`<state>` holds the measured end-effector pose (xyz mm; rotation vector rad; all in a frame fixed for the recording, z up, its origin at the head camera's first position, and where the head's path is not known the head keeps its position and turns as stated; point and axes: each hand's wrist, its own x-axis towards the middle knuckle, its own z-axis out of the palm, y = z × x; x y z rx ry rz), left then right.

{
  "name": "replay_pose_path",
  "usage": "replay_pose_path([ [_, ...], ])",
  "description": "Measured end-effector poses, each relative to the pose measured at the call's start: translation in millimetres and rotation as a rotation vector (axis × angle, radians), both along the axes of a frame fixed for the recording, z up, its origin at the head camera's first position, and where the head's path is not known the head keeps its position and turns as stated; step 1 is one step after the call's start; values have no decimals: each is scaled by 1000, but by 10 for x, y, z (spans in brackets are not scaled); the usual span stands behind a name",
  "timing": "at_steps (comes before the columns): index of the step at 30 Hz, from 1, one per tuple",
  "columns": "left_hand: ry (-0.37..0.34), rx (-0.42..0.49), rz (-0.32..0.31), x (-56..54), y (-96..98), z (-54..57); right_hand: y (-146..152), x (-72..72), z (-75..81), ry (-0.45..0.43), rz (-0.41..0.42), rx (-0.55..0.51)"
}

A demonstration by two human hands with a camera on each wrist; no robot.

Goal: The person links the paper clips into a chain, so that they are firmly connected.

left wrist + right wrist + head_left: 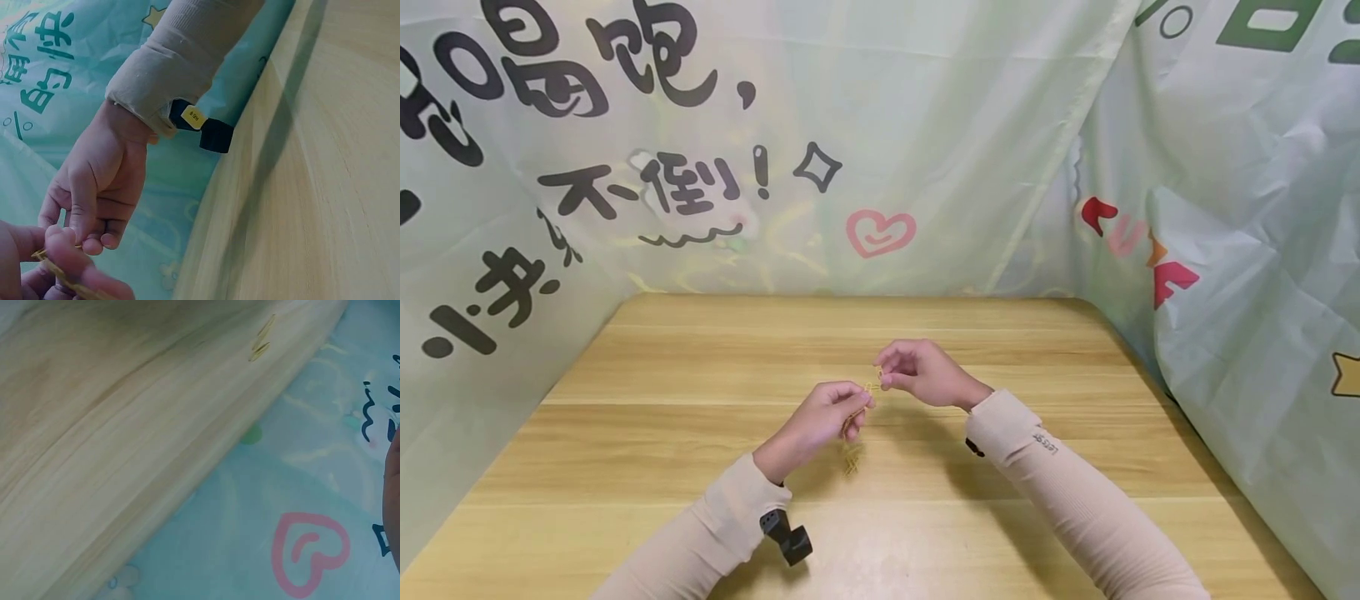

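Note:
My left hand (823, 417) pinches a chain of thin gold paper clips (852, 458) between thumb and fingers. Its lower end dangles below the palm, above the wooden table, and shows as narrow wire loops (261, 339) in the right wrist view. Just to the right and a little farther off, my right hand (928, 372) pinches a gold paper clip (881, 372) at its fingertips, close by the chain's upper end. The left wrist view has both hands' fingertips nearly meeting, with the left thumb and fingers (81, 265) hiding part of the chain.
The wooden table (700, 350) spreads under both hands. Printed cloth (955, 167) hangs behind it and along both sides. Black wrist cameras (786, 537) sit at the sleeve cuffs.

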<state>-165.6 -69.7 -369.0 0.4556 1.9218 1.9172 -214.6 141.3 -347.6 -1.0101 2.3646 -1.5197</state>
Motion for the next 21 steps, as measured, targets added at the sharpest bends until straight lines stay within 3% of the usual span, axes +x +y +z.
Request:
replay_pose_path([
  [8, -37, 9, 3, 29, 0, 62, -32, 57, 62, 20, 2, 0],
  [21, -52, 25, -10, 1, 9, 35, -49, 97, 102, 33, 59, -6],
])
